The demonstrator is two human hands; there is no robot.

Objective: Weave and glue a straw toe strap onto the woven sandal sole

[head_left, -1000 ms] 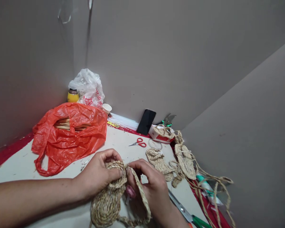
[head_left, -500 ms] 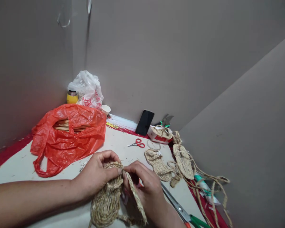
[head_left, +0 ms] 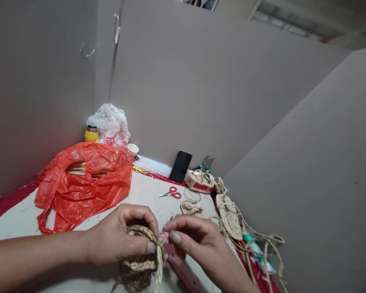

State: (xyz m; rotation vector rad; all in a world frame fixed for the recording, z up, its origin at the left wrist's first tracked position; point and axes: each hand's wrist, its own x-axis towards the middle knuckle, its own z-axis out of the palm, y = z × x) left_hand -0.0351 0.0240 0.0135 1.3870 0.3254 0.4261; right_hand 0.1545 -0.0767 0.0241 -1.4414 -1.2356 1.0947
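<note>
My left hand (head_left: 122,238) is closed round a woven straw sandal (head_left: 138,264) low in the middle of the view, thumb pressing its braided strap. My right hand (head_left: 190,240) pinches the same strap where it meets my left thumb, fingers pressed together. A pink object (head_left: 183,270) lies on the table just under my right hand; I cannot make out what it is.
A red plastic bag (head_left: 82,183) with straw strips lies at left, a white bag (head_left: 110,126) and yellow jar (head_left: 91,134) behind it. Small red scissors (head_left: 171,193), a black phone (head_left: 180,167), more woven sandals (head_left: 228,211) and loose braid sit at right. Grey partition walls enclose the table.
The camera has tilted up, so table and hands sit lower. Both hands lifted the sandal's strap end closer. The large green-handled scissors at right have left the view.
</note>
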